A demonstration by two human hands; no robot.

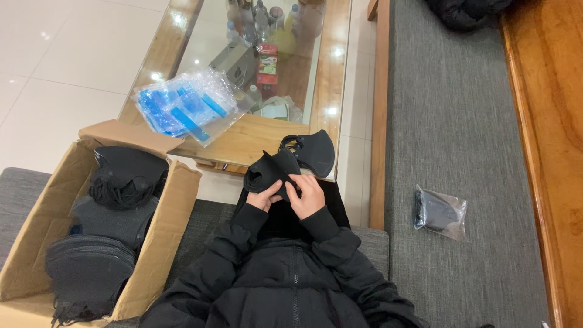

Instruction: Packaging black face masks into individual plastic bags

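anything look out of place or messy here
Nothing is spilled or damaged. One sealed bag of black masks lies alone on the grey cushion, apart from the cardboard box of masks. Both hands hold a black mask stack.

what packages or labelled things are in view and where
Clear plastic bag of blue packets: table corner, crinkled.
Open brown cardboard box: left, holding black masks.
Small clear pouch of dark masks: right, on grey cushion.
Red-green labelled carton: under glass tabletop.
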